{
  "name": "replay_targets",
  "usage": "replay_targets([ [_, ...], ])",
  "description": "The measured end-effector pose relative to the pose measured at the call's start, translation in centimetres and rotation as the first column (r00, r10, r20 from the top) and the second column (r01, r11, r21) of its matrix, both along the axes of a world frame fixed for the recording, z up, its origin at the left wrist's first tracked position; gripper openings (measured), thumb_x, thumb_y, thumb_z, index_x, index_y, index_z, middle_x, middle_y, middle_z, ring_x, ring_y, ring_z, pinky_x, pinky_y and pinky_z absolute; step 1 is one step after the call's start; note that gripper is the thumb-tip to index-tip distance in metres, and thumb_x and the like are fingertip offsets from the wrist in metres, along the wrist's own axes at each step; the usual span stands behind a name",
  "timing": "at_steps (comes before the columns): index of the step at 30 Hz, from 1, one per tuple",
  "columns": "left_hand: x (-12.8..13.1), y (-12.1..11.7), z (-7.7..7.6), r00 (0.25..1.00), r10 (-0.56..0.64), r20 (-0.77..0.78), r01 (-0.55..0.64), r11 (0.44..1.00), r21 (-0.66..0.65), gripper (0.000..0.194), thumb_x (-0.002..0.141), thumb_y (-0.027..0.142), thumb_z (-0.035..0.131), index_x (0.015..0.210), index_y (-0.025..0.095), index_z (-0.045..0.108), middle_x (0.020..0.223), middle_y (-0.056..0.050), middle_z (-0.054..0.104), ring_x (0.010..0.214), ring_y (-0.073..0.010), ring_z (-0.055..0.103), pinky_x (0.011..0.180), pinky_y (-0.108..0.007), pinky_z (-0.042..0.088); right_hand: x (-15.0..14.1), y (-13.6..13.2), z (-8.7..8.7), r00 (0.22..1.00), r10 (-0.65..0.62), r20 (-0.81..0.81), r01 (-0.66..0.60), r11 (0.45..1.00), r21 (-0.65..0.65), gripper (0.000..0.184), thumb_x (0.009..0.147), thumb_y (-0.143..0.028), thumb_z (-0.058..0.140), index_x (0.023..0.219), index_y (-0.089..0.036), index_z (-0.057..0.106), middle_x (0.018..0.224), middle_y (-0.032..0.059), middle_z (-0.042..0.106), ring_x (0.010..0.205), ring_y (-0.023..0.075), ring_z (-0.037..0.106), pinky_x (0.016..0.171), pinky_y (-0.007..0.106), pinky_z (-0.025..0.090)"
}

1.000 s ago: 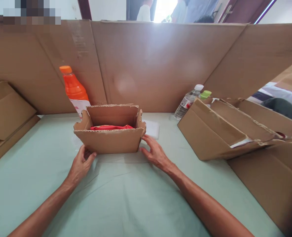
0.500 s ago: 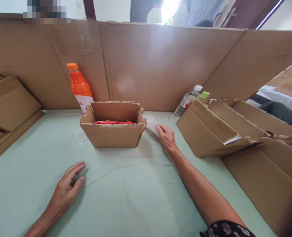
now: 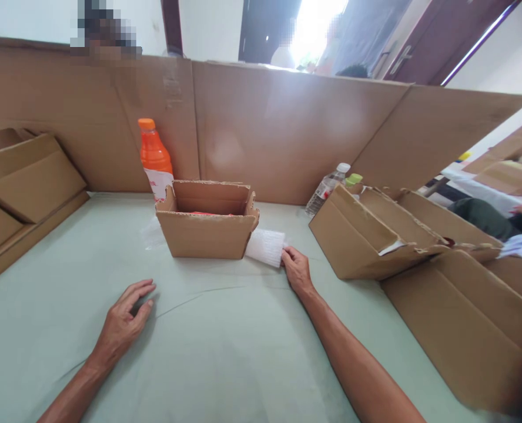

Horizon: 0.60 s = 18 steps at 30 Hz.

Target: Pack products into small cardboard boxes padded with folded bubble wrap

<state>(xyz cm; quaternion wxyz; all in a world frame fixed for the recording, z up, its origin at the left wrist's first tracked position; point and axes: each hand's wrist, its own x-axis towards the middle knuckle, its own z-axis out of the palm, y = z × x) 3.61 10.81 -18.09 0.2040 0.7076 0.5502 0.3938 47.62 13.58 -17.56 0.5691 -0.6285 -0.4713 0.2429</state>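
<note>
The right hand (image 3: 297, 271) pinches the edge of a flat white bubble-wrap piece (image 3: 267, 248) beside the open brown cardboard box (image 3: 206, 236); the left hand (image 3: 119, 328) (empty) is loosely spread. Any pull calls for a steady pinch.

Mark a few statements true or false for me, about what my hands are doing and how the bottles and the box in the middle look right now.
1. The right hand grips an edge of the bubble wrap. True.
2. The left hand is wrapped around the orange bottle. False: it is open and empty, well in front of that bottle.
3. The orange bottle has an orange cap. True.
4. The middle box is closed on top. False: its top is open, and something red shows inside.
5. The clear bottle is left of the middle box. False: it is to the right.
</note>
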Motion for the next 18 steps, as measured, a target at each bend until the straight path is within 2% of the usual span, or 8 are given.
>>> replay_targets([
  [3, -0.1, 0.2, -0.5, 1.0, -0.01, 0.0, 0.01, 0.999, 0.033, 0.032, 0.086, 0.045, 0.057, 0.101, 0.024, 0.074, 0.117, -0.009, 0.073, 0.11, -0.0271, 0.068, 0.082, -0.036, 0.06, 0.1, 0.3, -0.3, 1.0, 0.014, 0.012, -0.014, 1.0, 0.012, 0.03, 0.079, -0.046, 0.058, 0.076, -0.017, 0.066, 0.061, -0.0032, 0.051, 0.059, 0.0136, 0.045, 0.055, 0.023, 0.036],
  [9, -0.2, 0.4, -1.3, 0.998, -0.039, 0.047, 0.038, 0.999, 0.024, 0.033, 0.086, 0.044, 0.057, 0.103, 0.022, 0.074, 0.12, -0.011, 0.071, 0.111, -0.0278, 0.067, 0.055, -0.025, 0.056, 0.3, 0.5, -0.8, 0.998, 0.012, 0.059, -0.014, 1.0, 0.028, 0.032, 0.079, -0.048, 0.057, 0.075, -0.017, 0.067, 0.065, -0.0009, 0.056, 0.062, 0.0151, 0.047, 0.056, 0.024, 0.038],
  [18, -0.3, 0.5, -1.5, 0.995, -0.063, 0.079, 0.062, 0.998, 0.016, 0.033, 0.086, 0.045, 0.057, 0.102, 0.021, 0.075, 0.122, -0.012, 0.07, 0.111, -0.0287, 0.067, 0.053, -0.025, 0.055, -0.2, 0.2, 0.0, 0.992, -0.019, 0.122, 0.014, 0.999, 0.037, 0.026, 0.076, -0.041, 0.056, 0.069, -0.018, 0.065, 0.063, -0.0018, 0.055, 0.061, 0.015, 0.047, 0.057, 0.025, 0.037],
])
